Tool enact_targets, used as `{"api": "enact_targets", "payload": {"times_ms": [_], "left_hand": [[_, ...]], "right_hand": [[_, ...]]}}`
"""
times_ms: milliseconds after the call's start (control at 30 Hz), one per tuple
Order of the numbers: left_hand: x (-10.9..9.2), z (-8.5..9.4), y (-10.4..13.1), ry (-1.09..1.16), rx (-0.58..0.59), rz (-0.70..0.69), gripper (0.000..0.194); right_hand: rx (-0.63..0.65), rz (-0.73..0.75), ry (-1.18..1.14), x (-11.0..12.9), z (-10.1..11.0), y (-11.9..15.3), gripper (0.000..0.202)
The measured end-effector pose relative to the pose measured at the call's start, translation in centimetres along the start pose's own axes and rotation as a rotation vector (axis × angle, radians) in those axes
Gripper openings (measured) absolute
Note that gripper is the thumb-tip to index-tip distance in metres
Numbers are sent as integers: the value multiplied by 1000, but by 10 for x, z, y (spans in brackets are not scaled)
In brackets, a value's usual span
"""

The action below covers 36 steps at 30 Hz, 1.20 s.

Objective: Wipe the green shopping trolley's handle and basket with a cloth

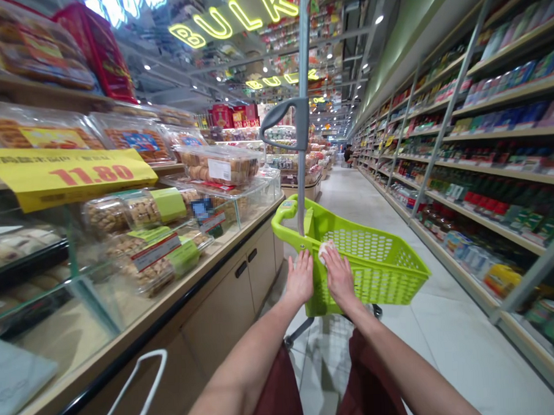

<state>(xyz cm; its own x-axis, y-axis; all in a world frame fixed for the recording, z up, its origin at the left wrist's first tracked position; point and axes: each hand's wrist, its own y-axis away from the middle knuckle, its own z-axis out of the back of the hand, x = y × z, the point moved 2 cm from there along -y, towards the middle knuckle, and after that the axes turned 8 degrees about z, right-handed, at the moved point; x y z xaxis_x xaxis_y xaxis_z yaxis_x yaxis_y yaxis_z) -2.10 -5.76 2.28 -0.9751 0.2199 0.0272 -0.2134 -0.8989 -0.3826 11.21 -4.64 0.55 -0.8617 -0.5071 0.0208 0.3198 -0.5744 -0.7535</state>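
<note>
In the head view, a lime-green shopping basket cart [375, 261] stands on small casters in the aisle before my knees. A grey pole with a grey handle [301, 124] rises from its near end. My left hand [301, 277] lies open with fingers stretched out against the basket's near wall, holding nothing. Just right of it, my right hand [339, 275] presses a crumpled white wipe [325, 249] to the wall below the top edge. The wipe sticks out past the fingertips, and the rest is hidden under the hand.
On the left runs a display counter [241, 239] with packaged snacks [159, 237] and a yellow price sign [68, 174]. Tall stocked shelves [498, 136] line the right side. A white bar [149, 384] stands at lower left. A person [348, 155] is far down the tiled aisle.
</note>
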Motion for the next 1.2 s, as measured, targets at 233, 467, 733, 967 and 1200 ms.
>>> {"api": "enact_targets", "payload": {"times_ms": [233, 467, 733, 967, 1200], "left_hand": [[21, 7, 4, 10, -17, 29, 59], [32, 0, 9, 16, 11, 74, 62], [44, 20, 0, 11, -42, 124, 66], [60, 31, 1, -3, -55, 133, 64], [59, 60, -24, -1, -150, 141, 63]], "right_hand": [[154, -11, 4, 4, -26, 9, 54], [121, 41, -34, 18, -21, 16, 54], [22, 172, 1, 46, -9, -46, 52], [313, 135, -35, 48, -25, -11, 54], [8, 168, -59, 60, 11, -72, 51]]}}
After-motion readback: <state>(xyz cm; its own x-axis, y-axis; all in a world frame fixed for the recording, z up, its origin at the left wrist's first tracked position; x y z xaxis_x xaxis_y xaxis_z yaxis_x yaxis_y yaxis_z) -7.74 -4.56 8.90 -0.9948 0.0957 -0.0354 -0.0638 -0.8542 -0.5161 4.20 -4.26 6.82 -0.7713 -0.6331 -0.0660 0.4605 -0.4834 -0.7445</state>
